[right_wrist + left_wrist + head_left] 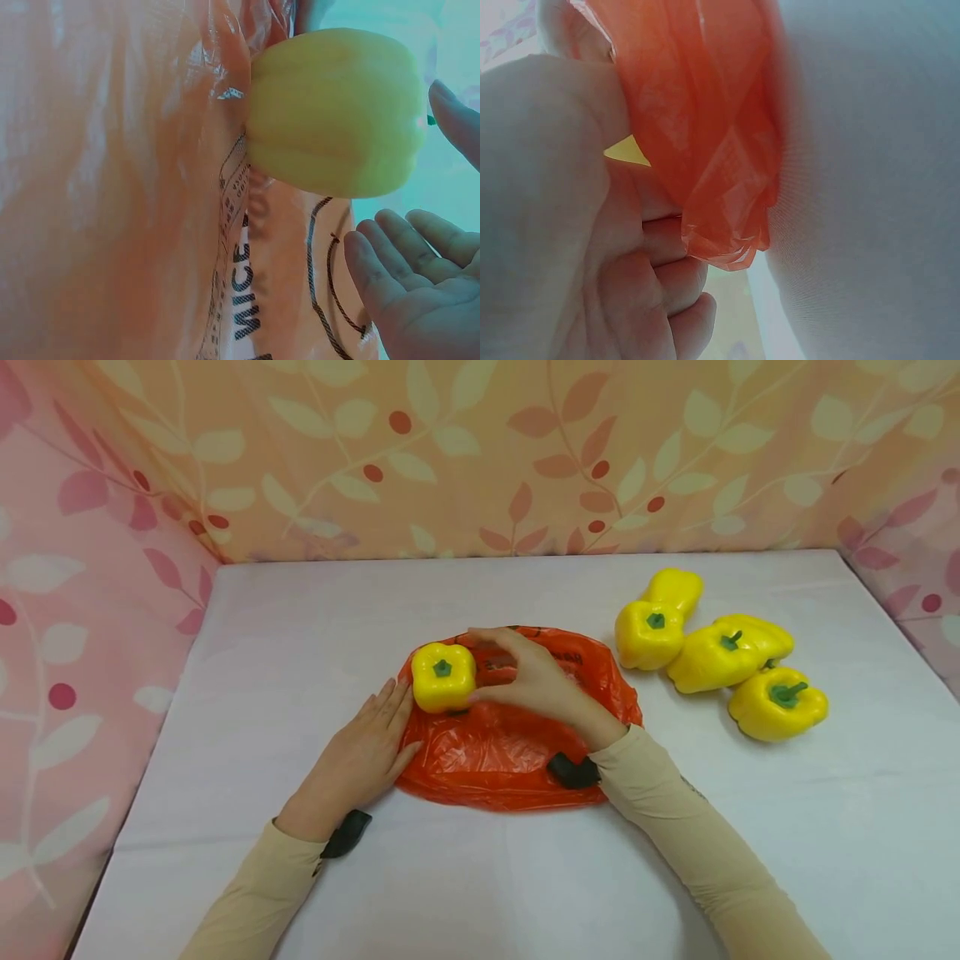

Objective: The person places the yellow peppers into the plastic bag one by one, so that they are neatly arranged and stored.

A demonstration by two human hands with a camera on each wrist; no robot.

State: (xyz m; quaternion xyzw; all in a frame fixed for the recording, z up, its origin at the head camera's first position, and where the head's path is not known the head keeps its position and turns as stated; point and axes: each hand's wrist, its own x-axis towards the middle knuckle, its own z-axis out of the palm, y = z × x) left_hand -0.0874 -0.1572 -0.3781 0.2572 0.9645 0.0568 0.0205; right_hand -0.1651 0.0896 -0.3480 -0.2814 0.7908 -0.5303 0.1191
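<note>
While the left hand (363,756) lies straight-fingered against the red bag (510,743), the pepper (444,685) stands upright at its left end, just left of the right hand (536,681), whose grip is spread and empty.

Both sleeves (697,839) are beige and lightly creased – a black, curved piece (347,834) sits at each cuff (298,843).

The right hand (528,681) hides part of the red plastic bag (487,752); the near edge cuts off both beige sleeves (697,835).
</note>
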